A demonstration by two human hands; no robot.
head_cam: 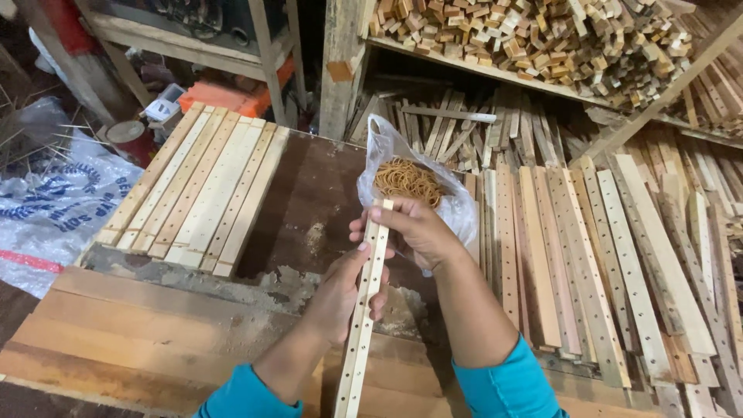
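I hold a bundle of thin pale wooden slats (364,325) with a row of small holes, standing almost upright in front of me. My left hand (344,290) grips it around the middle. My right hand (414,232) pinches its top end. Just behind my right hand sits a clear plastic bag (457,205) holding a heap of tan rubber bands (406,179). Both sleeves are teal.
A row of similar drilled slats (197,190) lies on the dark workbench (309,201) at left. Many more drilled slats (604,263) lie at right. Shelves above hold stacked wood offcuts (534,39). A white printed sack (54,205) lies far left.
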